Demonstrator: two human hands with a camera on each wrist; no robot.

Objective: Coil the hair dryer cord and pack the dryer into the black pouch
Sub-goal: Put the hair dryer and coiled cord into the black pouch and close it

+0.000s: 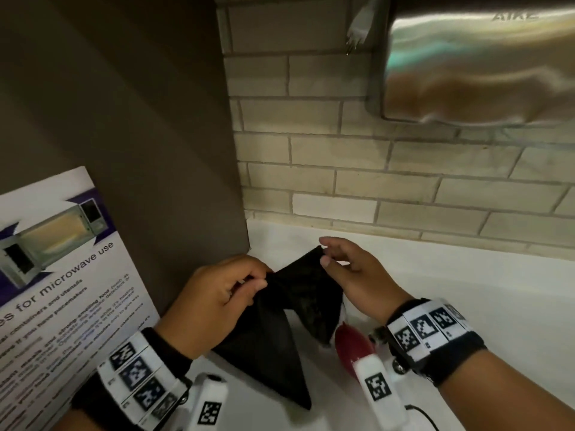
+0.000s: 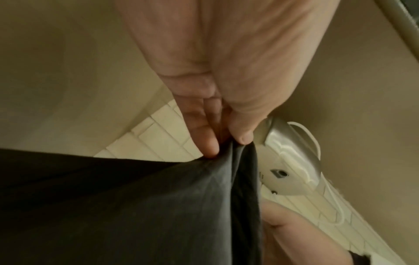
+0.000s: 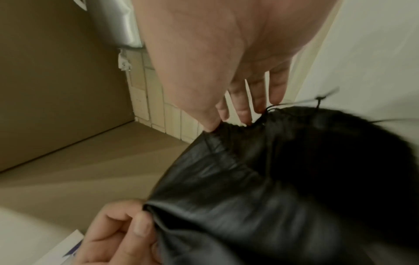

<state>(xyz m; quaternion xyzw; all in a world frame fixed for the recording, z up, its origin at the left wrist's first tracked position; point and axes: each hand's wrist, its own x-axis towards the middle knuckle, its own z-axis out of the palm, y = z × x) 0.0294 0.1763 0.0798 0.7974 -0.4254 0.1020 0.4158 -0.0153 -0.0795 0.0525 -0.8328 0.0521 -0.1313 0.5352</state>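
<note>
The black pouch [image 1: 298, 293] hangs just above the white counter, its mouth stretched between both hands. My left hand [image 1: 264, 276] pinches the near-left part of the rim between thumb and fingers, as the left wrist view shows: left hand [image 2: 226, 145], pouch [image 2: 158, 206]. My right hand [image 1: 323, 251] pinches the far-right rim; in the right wrist view the right hand [image 3: 226, 123] sits on the gathered edge of the pouch [image 3: 272, 179] by its thin drawstring [image 3: 317, 102]. A dark red dryer [image 1: 351, 343] lies on the counter under my right wrist, mostly hidden. A bit of black cord [image 1: 426, 413] shows at the bottom.
A brown partition panel [image 1: 140, 150] stands close on the left with a microwave-use poster [image 1: 62, 275] leaning on it. A tiled wall [image 1: 373, 181] runs behind the counter [image 1: 466, 290]. A steel wall-mounted unit [image 1: 482, 63] hangs at the upper right.
</note>
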